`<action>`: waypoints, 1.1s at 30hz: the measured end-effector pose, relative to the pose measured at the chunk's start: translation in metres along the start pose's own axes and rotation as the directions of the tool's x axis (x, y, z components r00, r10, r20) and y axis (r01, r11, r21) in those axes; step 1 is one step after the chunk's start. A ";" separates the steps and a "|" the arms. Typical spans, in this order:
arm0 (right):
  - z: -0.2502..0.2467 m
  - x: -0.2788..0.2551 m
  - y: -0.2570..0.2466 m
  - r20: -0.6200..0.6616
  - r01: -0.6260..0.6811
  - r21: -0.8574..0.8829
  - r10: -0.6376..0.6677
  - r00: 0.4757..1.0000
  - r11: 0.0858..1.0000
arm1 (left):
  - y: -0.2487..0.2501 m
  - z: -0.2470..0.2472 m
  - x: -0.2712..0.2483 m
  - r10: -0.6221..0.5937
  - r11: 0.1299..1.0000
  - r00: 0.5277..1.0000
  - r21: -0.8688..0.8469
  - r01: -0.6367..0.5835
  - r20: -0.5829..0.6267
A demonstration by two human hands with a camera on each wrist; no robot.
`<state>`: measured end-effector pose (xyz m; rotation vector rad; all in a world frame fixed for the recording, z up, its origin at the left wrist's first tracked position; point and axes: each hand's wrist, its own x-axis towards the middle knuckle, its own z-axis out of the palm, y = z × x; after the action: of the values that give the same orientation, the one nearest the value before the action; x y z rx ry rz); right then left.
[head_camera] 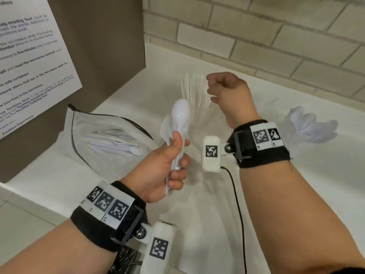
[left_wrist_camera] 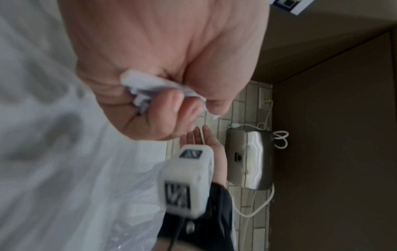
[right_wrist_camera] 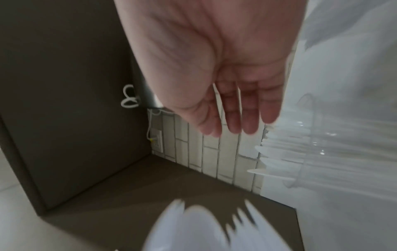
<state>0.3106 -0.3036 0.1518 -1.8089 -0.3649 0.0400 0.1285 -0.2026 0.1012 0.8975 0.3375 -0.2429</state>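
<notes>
My left hand (head_camera: 173,161) grips a bundle of white plastic spoons and forks (head_camera: 178,119) by the handles, bowls up, over the white counter (head_camera: 197,204). The left wrist view shows the handle ends (left_wrist_camera: 148,91) squeezed in that fist (left_wrist_camera: 163,108). My right hand (head_camera: 219,89) hovers just right of a clear cup of upright white plastic cutlery (head_camera: 194,89). In the right wrist view its fingers (right_wrist_camera: 234,115) are straight and hold nothing, and the cup's cutlery (right_wrist_camera: 285,156) lies to their right. The left hand's bundle (right_wrist_camera: 204,229) blurs across the bottom.
An open zip bag (head_camera: 110,139) with more white cutlery lies at the left. A clear cup of spoons (head_camera: 308,125) stands at the right. A brown panel with a printed notice (head_camera: 29,56) is on the left, a tiled wall (head_camera: 256,36) behind. A steel appliance (left_wrist_camera: 249,159) hangs beyond.
</notes>
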 end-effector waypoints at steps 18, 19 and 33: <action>-0.021 -0.121 0.019 0.021 -0.303 0.067 0.302 0.953 0.951 | -0.025 0.046 0.024 0.103 0.961 0.995 0.257 -0.103 0.015; -0.021 -0.121 0.019 0.034 -0.334 0.105 0.332 0.943 0.937 | -0.025 0.046 0.022 0.087 0.974 0.995 0.206 -0.095 0.048; -0.023 -0.134 0.010 0.130 -0.384 0.256 0.362 0.923 0.887 | -0.033 0.048 0.010 0.237 0.938 0.971 0.259 -0.232 0.011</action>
<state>0.1902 -0.3629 0.1270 -1.5762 -0.0537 0.4159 0.1347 -0.2614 0.1009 1.1890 0.2168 -0.0567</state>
